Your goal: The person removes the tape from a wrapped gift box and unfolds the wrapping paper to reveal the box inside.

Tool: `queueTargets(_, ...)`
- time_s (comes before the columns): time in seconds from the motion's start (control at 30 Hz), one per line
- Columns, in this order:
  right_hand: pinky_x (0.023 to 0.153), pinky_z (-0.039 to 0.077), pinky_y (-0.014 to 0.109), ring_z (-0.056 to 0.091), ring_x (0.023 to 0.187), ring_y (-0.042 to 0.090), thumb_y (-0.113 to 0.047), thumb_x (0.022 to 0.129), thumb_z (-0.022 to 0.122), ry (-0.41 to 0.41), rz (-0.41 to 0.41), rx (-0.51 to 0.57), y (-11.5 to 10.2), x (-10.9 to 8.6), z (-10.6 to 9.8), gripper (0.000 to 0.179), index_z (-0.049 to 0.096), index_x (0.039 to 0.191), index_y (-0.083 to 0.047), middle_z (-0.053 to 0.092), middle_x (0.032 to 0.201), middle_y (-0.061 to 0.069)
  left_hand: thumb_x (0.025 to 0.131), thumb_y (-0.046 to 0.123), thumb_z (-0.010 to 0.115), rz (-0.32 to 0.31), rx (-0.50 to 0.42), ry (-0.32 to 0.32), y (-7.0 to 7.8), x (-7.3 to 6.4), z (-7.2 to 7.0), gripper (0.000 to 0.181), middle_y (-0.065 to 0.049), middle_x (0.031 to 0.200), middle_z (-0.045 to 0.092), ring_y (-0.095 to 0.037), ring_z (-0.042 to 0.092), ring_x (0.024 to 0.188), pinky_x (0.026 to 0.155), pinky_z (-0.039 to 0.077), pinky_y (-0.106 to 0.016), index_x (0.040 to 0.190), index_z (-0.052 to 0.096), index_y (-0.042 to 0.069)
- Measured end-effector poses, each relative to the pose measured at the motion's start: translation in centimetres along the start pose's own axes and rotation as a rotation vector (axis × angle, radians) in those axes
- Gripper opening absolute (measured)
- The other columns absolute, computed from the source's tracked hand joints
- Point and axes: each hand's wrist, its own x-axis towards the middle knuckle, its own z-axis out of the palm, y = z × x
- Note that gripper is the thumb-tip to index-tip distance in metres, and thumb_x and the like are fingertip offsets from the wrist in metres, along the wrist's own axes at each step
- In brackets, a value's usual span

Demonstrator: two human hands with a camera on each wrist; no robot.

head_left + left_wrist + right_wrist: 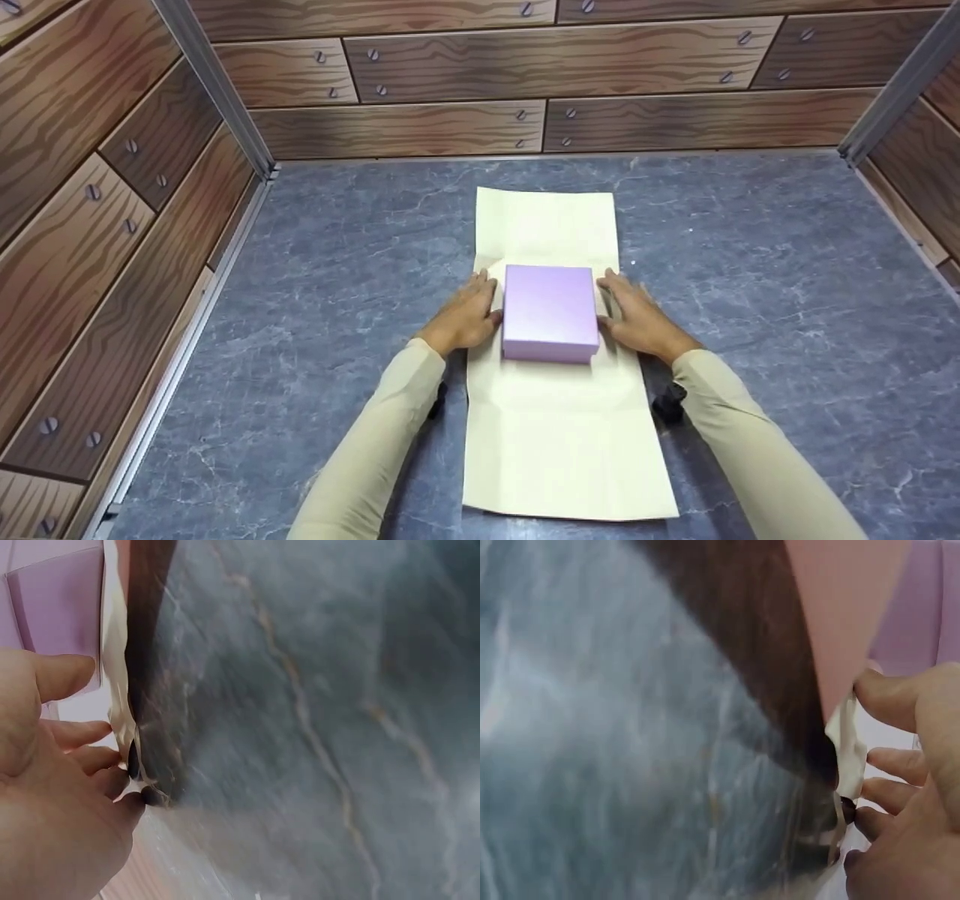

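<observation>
A lilac box (550, 304) sits on a long cream sheet of paper (566, 457), which has faint creases across it. To the box's left, my left hand (465, 315) rests at the paper's side edge, its thumb pointing toward the box. My right hand (637, 315) lies at the opposite edge, thumb also toward the box. In the left wrist view the fingertips touch the wavy paper edge (118, 652), beside the box's side (60, 607). The right wrist view has the fingers against a crumpled bit of paper edge (849, 750). Neither hand grips the box.
The paper lies on a blue-grey marbled tabletop (337, 247). Wood-patterned panels (450, 67) stand at the back and both sides, with a metal strip (217, 300) along the left edge. Dark wrist devices (669, 403) show under the sleeves.
</observation>
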Motion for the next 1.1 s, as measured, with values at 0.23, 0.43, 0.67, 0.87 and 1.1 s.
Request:
queueTargets(0.23, 0.117, -0.004, 0.068, 0.011, 0.148, 0.053, -0.006, 0.093, 0.061, -0.066, 0.04, -0.032, 0.13, 0.12, -0.11, 0.064, 0.035, 0.147, 0.014, 0.016, 0.159, 0.037, 0.105, 0.025, 0.051, -0.023, 0.015, -0.01, -0.15, -0.02, 0.15, 0.066, -0.023, 0.167, 0.006, -0.033, 0.005, 0.155, 0.125, 0.004, -0.042, 0.159, 0.022, -0.001)
queueTargets(0.43, 0.116, -0.008, 0.069, 0.005, 0.148, 0.055, -0.011, 0.095, 0.063, -0.091, 0.051, -0.047, -0.05, 0.31, -0.34, 0.068, 0.031, 0.15, 0.013, 0.014, 0.159, 0.036, 0.106, 0.028, 0.048, -0.043, 0.039, -0.012, -0.18, -0.15, 0.29, 0.069, -0.02, 0.168, 0.003, -0.03, 0.003, 0.155, 0.125, 0.002, -0.043, 0.16, 0.016, 0.0)
queueTargets(0.67, 0.115, -0.012, 0.069, -0.005, 0.148, 0.056, -0.014, 0.097, 0.062, -0.12, 0.071, -0.071, -0.14, 0.45, -0.71, 0.069, 0.029, 0.153, 0.01, 0.012, 0.161, 0.034, 0.107, 0.03, 0.046, -0.063, 0.088, -0.01, 0.22, -0.29, 0.37, 0.068, -0.019, 0.168, 0.006, -0.03, 0.005, 0.155, 0.125, 0.003, -0.044, 0.16, 0.016, 0.0)
queueTargets(0.87, 0.114, -0.014, 0.069, -0.008, 0.147, 0.055, -0.016, 0.099, 0.06, -0.143, 0.084, -0.092, -0.3, 0.27, -0.86, 0.069, 0.028, 0.154, 0.008, 0.01, 0.162, 0.033, 0.107, 0.03, 0.045, -0.063, 0.1, -0.009, 0.38, -0.36, 0.51, 0.067, -0.019, 0.168, 0.006, -0.03, 0.005, 0.155, 0.125, 0.004, -0.044, 0.161, 0.016, 0.001)
queueTargets(1.1, 0.115, -0.011, 0.069, -0.004, 0.147, 0.056, -0.012, 0.097, 0.06, -0.117, 0.079, -0.101, -0.51, 0.33, -0.52, 0.066, 0.031, 0.153, 0.009, 0.014, 0.161, 0.033, 0.107, 0.031, 0.045, -0.044, 0.137, 0.011, -0.24, -0.49, 0.74, 0.067, -0.018, 0.168, 0.008, -0.03, 0.007, 0.155, 0.125, 0.005, -0.043, 0.161, 0.018, 0.002)
